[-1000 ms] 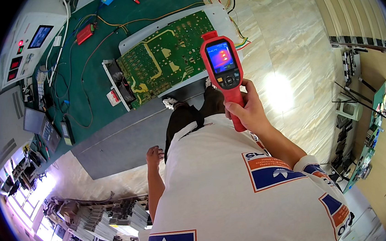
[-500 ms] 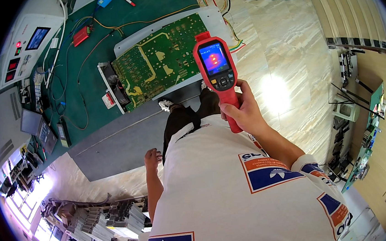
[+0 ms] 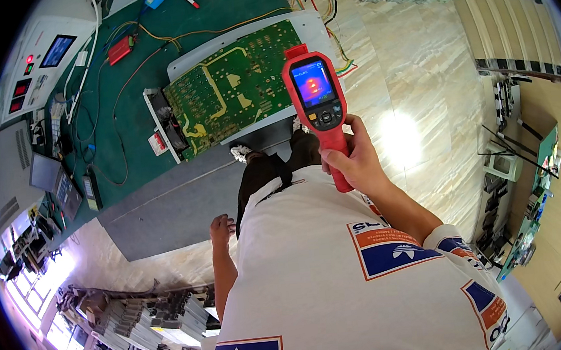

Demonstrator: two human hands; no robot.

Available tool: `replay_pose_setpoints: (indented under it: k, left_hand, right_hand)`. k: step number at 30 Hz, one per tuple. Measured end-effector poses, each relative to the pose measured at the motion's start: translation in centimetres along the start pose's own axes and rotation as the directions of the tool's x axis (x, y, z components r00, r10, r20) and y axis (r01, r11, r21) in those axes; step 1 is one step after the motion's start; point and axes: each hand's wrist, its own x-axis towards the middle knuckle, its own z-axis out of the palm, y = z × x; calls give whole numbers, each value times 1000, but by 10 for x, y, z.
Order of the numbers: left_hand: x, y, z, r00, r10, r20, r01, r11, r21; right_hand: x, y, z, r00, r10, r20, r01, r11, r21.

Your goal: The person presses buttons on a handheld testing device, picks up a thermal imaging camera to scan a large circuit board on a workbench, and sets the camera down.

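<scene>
My right hand is wrapped round the handle of a red and black handheld thermal camera. Its lit screen glows blue and purple, with bright orange-yellow spots in the middle. Beyond it, a large green circuit board rests on a light grey metal plate at the bench edge, and the thermal camera covers part of the plate's right side. Down at my left side hangs my left hand, holding nothing, its fingers loosely bent and slightly apart.
A green-topped bench carries a small red box, loose cables, a laptop and a black handheld meter. At the left stands a white instrument panel. More wires hang behind the plate; shelves of boards line the right.
The thermal camera and my right hand have barely shifted. The screen's picture has altered slightly, and the whole view has turned a little. My left hand still hangs at my side.
</scene>
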Motion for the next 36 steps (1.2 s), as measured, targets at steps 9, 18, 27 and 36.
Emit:
replay_pose_setpoints:
  k: [9, 18, 27, 36]
  left_hand:
    - [1, -7, 3, 1000, 8, 10, -9, 1000, 3]
    - [3, -3, 7, 1000, -2, 3, 2, 1000, 9]
    - [0, -7, -6, 999, -28, -34, 28, 1000, -1]
    - [3, -7, -32, 999, -16, -31, 17, 999, 41]
  right_hand:
    - [1, -2, -4, 1000, -8, -8, 8, 1000, 1]
    - [0, -1, 4, 998, 18, 54, -16, 1000, -23]
    - [-1, 5, 28, 983, 93, 160, -87, 995, -44]
    - [-2, 10, 51, 985, 96, 142, -88, 994, -57]
